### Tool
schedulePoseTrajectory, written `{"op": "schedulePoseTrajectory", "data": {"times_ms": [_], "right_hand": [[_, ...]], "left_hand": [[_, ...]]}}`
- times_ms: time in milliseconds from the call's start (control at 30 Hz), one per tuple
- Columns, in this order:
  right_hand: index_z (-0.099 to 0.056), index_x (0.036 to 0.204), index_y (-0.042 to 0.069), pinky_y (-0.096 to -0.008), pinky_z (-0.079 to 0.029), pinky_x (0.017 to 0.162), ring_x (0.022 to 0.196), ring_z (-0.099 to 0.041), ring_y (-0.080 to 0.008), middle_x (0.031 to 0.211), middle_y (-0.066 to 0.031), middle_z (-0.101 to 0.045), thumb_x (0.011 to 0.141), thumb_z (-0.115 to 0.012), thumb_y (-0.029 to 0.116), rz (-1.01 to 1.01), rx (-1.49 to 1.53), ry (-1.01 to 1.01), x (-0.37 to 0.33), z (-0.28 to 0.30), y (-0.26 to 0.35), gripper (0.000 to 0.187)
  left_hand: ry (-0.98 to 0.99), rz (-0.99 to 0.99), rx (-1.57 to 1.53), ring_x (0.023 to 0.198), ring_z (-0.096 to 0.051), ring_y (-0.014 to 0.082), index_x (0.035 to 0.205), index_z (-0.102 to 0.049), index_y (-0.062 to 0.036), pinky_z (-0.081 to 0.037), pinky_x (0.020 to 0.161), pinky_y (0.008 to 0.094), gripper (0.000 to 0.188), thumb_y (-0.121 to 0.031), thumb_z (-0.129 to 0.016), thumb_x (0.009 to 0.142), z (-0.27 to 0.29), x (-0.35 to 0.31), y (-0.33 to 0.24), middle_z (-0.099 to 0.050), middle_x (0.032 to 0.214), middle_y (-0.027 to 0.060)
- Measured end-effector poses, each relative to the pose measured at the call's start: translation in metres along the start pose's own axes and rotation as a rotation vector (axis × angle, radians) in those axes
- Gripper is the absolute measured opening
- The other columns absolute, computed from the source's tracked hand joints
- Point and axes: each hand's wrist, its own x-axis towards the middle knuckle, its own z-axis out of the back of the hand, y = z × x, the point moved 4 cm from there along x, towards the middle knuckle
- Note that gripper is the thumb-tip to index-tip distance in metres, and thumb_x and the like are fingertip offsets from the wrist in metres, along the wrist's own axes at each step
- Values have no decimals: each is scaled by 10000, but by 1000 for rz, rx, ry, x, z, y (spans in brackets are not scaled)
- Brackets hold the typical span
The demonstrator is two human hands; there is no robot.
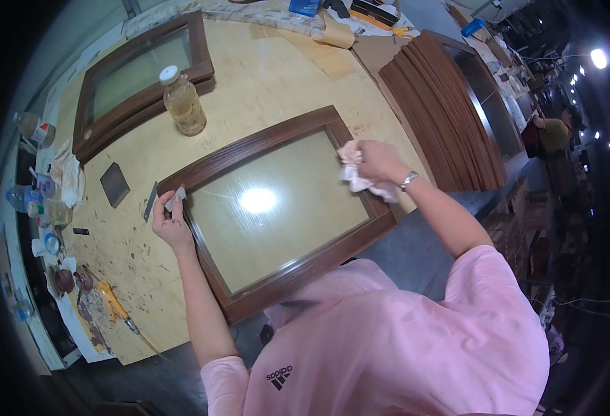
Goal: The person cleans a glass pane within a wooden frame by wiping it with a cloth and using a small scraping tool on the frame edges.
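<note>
A brown wooden frame with a glass pane (270, 208) lies in front of me, its near edge against my pink shirt. My right hand (381, 165), slightly blurred, is closed round a crumpled white cloth (352, 170) at the frame's right side. At the upper left corner is my left hand (171, 220), its fingers pinched on a small pale scrap (178, 197), too small to make out well. Beside that hand, partly hidden, lies a thin dark strip (149, 202). The glass reflects a bright light.
A second glazed frame (204, 52) lies at the far left, with a white-capped bottle (184, 104) beside it. Several brown panels (443, 118) are stacked at right. A dark plate (115, 184), a yellow-handled tool (113, 301) and plastic bottles (34, 127) line the stained table's left.
</note>
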Motion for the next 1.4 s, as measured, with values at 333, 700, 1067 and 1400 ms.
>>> {"op": "schedulePoseTrajectory", "data": {"times_ms": [333,700,1067,1400], "right_hand": [[-710,944,153,-409,-523,769,953,-588,-268,1017,-32,-607,785,-642,127,463,-72,-619,18,29,40,175],[-766,860,168,-421,-514,811,936,-582,-278,966,-65,-622,806,-652,152,145,128,-202,-26,3,3,128],[-707,913,174,-387,-535,710,968,-568,-259,948,-6,-595,772,-705,163,448,119,-618,43,-22,76,141],[-677,799,168,-380,-509,695,924,-605,-229,919,-6,-617,703,-701,124,616,73,-691,70,-20,118,109]], "left_hand": [[49,23,-14,847,-605,105,994,-678,34,-483,791,235,89,12,-671,908,-2,2,-5,-670,928,30],[14,28,-40,793,-563,86,981,-688,29,-451,727,224,94,-18,-688,900,-7,-1,-8,-659,907,14],[41,43,-49,809,-580,89,997,-682,30,-465,746,227,104,-1,-686,897,-8,-2,-9,-664,911,20],[43,8,4,821,-581,92,983,-689,25,-466,754,232,96,3,-684,889,-4,0,-8,-663,924,17]]}}
